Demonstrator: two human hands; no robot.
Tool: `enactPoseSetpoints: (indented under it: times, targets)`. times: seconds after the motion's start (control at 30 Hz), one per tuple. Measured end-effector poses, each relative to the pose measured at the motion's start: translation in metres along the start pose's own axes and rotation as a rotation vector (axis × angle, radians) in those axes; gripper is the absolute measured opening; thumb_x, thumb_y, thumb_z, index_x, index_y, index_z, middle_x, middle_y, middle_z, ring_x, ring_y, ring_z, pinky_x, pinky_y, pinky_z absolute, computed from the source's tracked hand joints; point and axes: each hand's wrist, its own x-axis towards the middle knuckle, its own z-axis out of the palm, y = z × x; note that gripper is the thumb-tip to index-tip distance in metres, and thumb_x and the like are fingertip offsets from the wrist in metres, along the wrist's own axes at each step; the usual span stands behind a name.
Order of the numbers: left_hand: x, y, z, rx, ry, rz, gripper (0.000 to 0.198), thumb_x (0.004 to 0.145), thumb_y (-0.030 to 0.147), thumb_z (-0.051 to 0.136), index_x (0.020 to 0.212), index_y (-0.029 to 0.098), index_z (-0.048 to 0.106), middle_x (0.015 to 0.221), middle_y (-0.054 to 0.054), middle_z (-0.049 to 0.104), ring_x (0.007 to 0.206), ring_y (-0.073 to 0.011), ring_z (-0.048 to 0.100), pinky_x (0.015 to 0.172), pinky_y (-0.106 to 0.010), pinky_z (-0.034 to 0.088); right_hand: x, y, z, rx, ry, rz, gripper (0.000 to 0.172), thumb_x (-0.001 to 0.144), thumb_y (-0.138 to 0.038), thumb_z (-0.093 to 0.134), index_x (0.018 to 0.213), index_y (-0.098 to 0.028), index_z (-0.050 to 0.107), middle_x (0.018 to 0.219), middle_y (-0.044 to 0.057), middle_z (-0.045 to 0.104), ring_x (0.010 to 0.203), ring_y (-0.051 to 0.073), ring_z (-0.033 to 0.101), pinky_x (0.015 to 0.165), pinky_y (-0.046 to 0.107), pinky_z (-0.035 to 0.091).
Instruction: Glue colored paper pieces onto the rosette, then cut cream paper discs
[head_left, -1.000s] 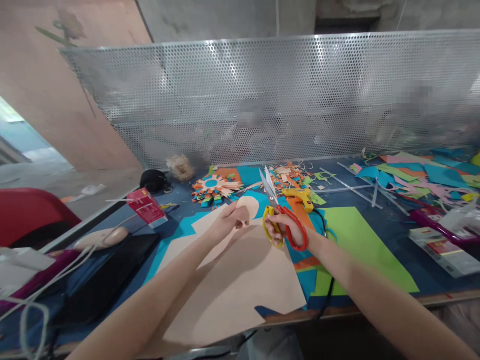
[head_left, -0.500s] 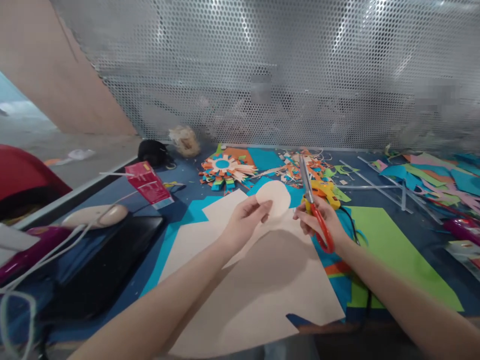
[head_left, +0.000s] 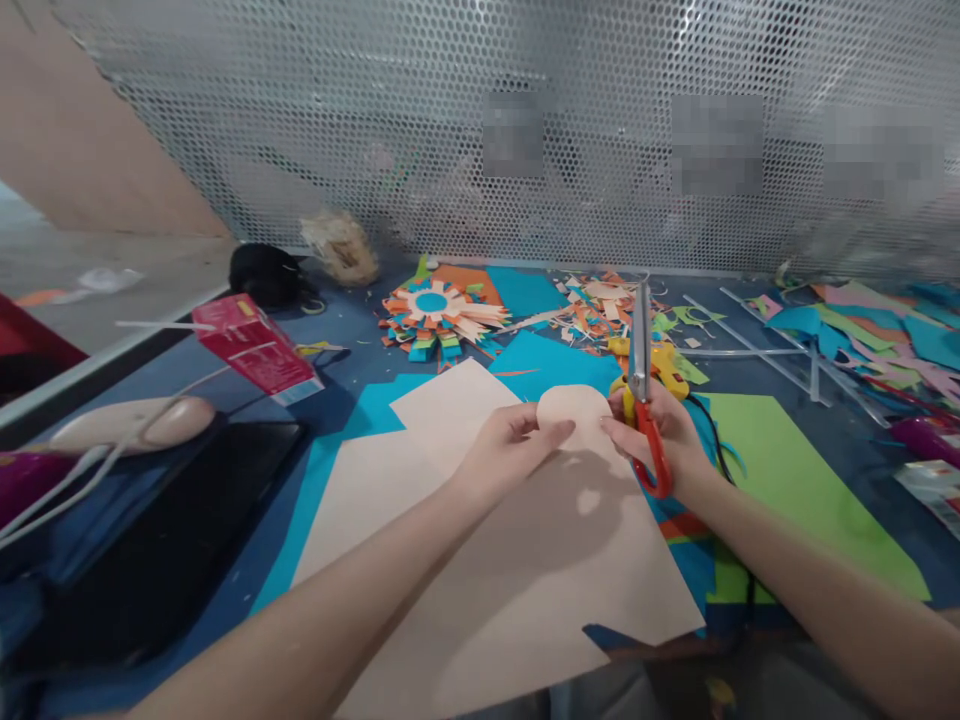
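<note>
1. Left hand (head_left: 514, 440): thumb and fingers pinched on a pale paper disc (head_left: 574, 403), thumb lying across its near face
2. Right hand (head_left: 667, 430): fingers curled round the scissors (head_left: 640, 385), blades together and pointing up, away from the body; thumb reached toward the disc's right edge and seemed to touch it
3. Position of disc: between the two hands, above the far part of a large pale sheet (head_left: 480, 570); I could not make out its lower edge against that sheet
4. Done, as far as I could judge: the disc's upper outline was cut to a smooth curve; the sheet below had a notch in its near edge; a fringed paper flower (head_left: 431, 303) with a blue centre stood assembled at the back of the table (head_left: 352, 368)
5. Left, as far as I could judge: no cut was under way, since the blades lay clear of the disc; most of the pale sheet and the green sheet (head_left: 780, 480) remained whole; whether the disc needed more trimming I could not tell
6. Nearby: yellow glue gun (head_left: 664, 362) just behind the right hand, paper scraps (head_left: 600, 300) beside the flower, blue paper (head_left: 555, 358) under the pale sheet
</note>
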Motion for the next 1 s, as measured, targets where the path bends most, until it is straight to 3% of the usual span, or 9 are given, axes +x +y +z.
enactPoseSetpoints:
  times: [0.13,0.3,0.4,0.47,0.67,0.87,1.0]
  targets:
    - [0.003,0.002,-0.008,0.119,0.003,0.104,0.028,0.07,0.04,0.064,0.064,0.016,0.053,0.056,0.003,0.048,0.051,-0.0091,0.045,0.044,-0.019,0.034,0.001,0.001,0.0,0.028,0.014,0.048,0.038,0.057,-0.037,0.076,0.073,-0.022,0.046,0.059,-0.006,0.051,0.042,0.007,0.045,0.039,0.021,0.037]
    - [0.003,0.002,-0.015,0.365,-0.186,0.123,0.034,0.071,0.034,0.059,0.05,0.018,0.038,0.052,0.005,0.033,0.047,-0.007,0.031,0.041,-0.019,0.024,-0.001,0.0,0.001,0.119,-0.002,-0.022,0.037,0.056,-0.034,0.078,0.072,-0.022,0.047,0.066,-0.003,0.057,0.055,0.011,0.053,0.051,0.024,0.045]
    - [0.001,0.002,-0.014,0.406,-0.249,0.151,0.035,0.073,0.032,0.057,0.049,0.018,0.036,0.052,0.005,0.034,0.048,-0.0073,0.031,0.042,-0.02,0.024,-0.002,-0.001,0.0,0.135,-0.017,-0.042,0.036,0.057,-0.033,0.078,0.072,-0.022,0.047,0.066,-0.003,0.057,0.056,0.011,0.053,0.051,0.024,0.045]
    - [0.0,0.003,-0.013,0.357,-0.221,0.143,0.033,0.074,0.035,0.056,0.051,0.017,0.041,0.053,0.004,0.039,0.05,-0.0078,0.033,0.044,-0.02,0.026,-0.003,-0.002,0.0,0.123,-0.016,-0.061,0.036,0.058,-0.032,0.078,0.073,-0.023,0.046,0.066,-0.004,0.056,0.055,0.011,0.052,0.052,0.025,0.045]
    - [0.0,0.008,-0.02,0.143,0.06,0.118,0.038,0.077,0.044,0.055,0.053,0.017,0.044,0.054,0.005,0.036,0.054,-0.0085,0.034,0.052,-0.022,0.031,-0.006,0.002,0.0,0.164,-0.092,-0.037,0.038,0.061,-0.03,0.075,0.079,-0.023,0.043,0.072,-0.004,0.055,0.063,0.012,0.055,0.059,0.025,0.046]
    - [-0.003,0.01,-0.017,0.29,-0.067,0.205,0.037,0.078,0.038,0.054,0.049,0.017,0.045,0.056,0.003,0.039,0.059,-0.0109,0.039,0.055,-0.024,0.031,-0.008,0.003,0.002,0.095,-0.131,0.042,0.039,0.058,-0.027,0.075,0.076,-0.023,0.041,0.063,-0.007,0.047,0.054,0.011,0.049,0.052,0.025,0.044]
    - [-0.002,0.009,-0.013,0.306,-0.031,0.193,0.038,0.078,0.039,0.054,0.048,0.016,0.048,0.058,0.001,0.042,0.059,-0.0114,0.041,0.053,-0.024,0.032,-0.012,-0.005,0.002,0.013,-0.107,0.019,0.036,0.059,-0.03,0.075,0.068,-0.022,0.04,0.057,-0.007,0.048,0.051,0.01,0.048,0.048,0.023,0.042]
